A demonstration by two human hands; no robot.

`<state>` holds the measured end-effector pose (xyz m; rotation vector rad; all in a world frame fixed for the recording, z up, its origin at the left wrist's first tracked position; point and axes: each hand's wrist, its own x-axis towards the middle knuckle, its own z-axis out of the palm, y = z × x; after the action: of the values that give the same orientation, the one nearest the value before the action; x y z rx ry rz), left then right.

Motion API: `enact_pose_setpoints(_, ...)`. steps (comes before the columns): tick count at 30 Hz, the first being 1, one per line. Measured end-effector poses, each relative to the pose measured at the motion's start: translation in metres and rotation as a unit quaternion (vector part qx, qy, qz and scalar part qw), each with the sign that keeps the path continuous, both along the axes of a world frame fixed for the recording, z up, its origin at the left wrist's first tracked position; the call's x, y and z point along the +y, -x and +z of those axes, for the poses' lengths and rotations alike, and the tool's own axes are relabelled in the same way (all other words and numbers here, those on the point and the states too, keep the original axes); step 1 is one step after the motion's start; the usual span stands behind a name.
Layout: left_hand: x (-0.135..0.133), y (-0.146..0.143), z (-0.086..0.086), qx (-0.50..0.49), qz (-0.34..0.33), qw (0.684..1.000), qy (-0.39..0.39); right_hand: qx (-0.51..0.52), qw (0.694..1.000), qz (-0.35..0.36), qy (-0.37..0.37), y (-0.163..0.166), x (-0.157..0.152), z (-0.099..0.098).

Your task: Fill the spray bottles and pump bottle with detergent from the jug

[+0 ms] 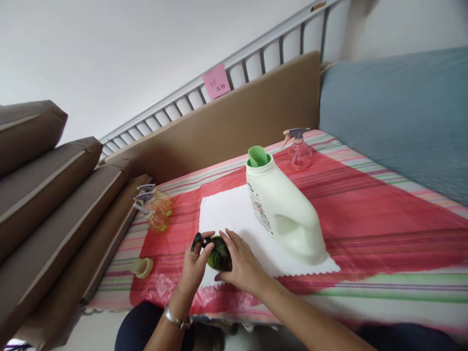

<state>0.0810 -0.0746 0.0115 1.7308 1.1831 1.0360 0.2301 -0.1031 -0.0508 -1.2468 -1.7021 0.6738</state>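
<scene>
A small dark green see-through bottle [221, 258] is held low over the front of a white cloth [219, 209] with a zigzag edge. My left hand [193, 268], a silver bangle on its wrist, closes on the bottle's black spray head [197, 240]. From the other side, my right hand [243, 261] curls round the green body. Fingers hide part of the bottle, and I cannot tell whether the head is screwed on. Right of my hands stands a large pale green jug [296, 219] with a green scoop [258, 156] in its open mouth.
Yellow spray bottles [158, 219] are at the left, with a pale yellow cap [141, 267] nearer me. A pink spray bottle [300, 155] stands behind the jug. Red plastic sheeting [383, 219] covers striped cloth. Brown padded panels [54, 209] border the left, a blue cushion [395, 107] the right.
</scene>
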Motion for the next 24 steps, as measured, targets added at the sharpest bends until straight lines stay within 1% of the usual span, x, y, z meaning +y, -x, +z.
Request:
enact_pose_setpoints(3, 0.001, 0.004, 0.003, -0.02, 0.018, 0.999, 0.029, 0.021, 1.0, 0.01, -0.016, 0.01, 0.009, -0.003)
enact_pose_setpoints(7, 0.002, 0.006, 0.008, -0.048, 0.035, 0.996, 0.07, 0.041, 0.998, 0.02, -0.035, 0.015, 0.013, -0.003)
enact_pose_setpoints(10, 0.0, 0.004, 0.015, -0.069, 0.063, 0.993, 0.073, 0.041, 0.998, 0.022, -0.047, 0.013, 0.011, 0.006)
enact_pose_setpoints(13, -0.004, 0.002, 0.027, -0.096, 0.085, 0.99, 0.064, 0.033, 0.997, 0.026, -0.057, 0.007, 0.006, 0.023)
enact_pose_setpoints(16, -0.009, 0.002, 0.043, -0.099, 0.065, 0.992, 0.041, 0.022, 0.997, 0.026, -0.065, -0.001, -0.002, 0.042)
enact_pose_setpoints(19, -0.016, 0.004, 0.057, -0.094, 0.019, 0.994, 0.048, 0.012, 0.997, 0.021, -0.068, -0.009, -0.012, 0.056)
enact_pose_setpoints(24, -0.024, 0.001, 0.068, -0.125, -0.038, 0.988, 0.08, 0.004, 0.998, 0.013, -0.069, -0.014, -0.024, 0.071)
